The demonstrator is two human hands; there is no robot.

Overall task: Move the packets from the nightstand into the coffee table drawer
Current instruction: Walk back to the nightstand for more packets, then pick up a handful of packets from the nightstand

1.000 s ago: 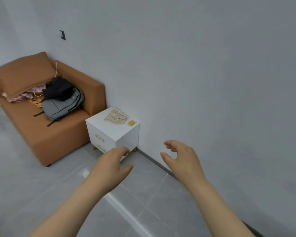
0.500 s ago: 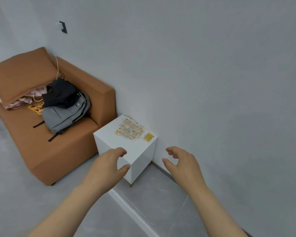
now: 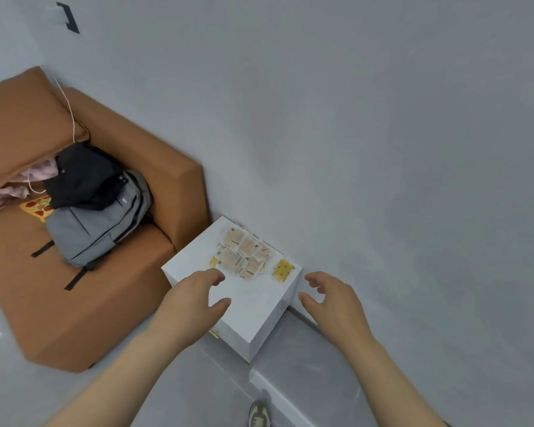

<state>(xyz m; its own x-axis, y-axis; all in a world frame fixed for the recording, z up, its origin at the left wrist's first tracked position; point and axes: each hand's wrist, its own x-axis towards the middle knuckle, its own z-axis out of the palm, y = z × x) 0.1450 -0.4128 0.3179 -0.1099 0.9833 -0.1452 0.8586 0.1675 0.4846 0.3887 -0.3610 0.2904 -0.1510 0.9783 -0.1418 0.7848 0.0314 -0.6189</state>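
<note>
Both hands empty, fingers loosely curled: left hand (image 3: 195,298) just beside packets (image 3: 244,252) on nightstand (image 3: 255,306), right hand (image 3: 333,300) off its edge.

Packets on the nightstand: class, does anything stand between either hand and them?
Nothing visible does. The left hand is over the nightstand, fingertips just short of the packets; the right hand is off its right edge, with open space to the yellow packet.

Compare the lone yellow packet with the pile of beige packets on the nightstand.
The yellow packet is bright yellow; the beige packets are pale tan. The yellow packet lies alone near the right edge; the beige packets overlap in a heap. Both rest on the nightstand.
</note>
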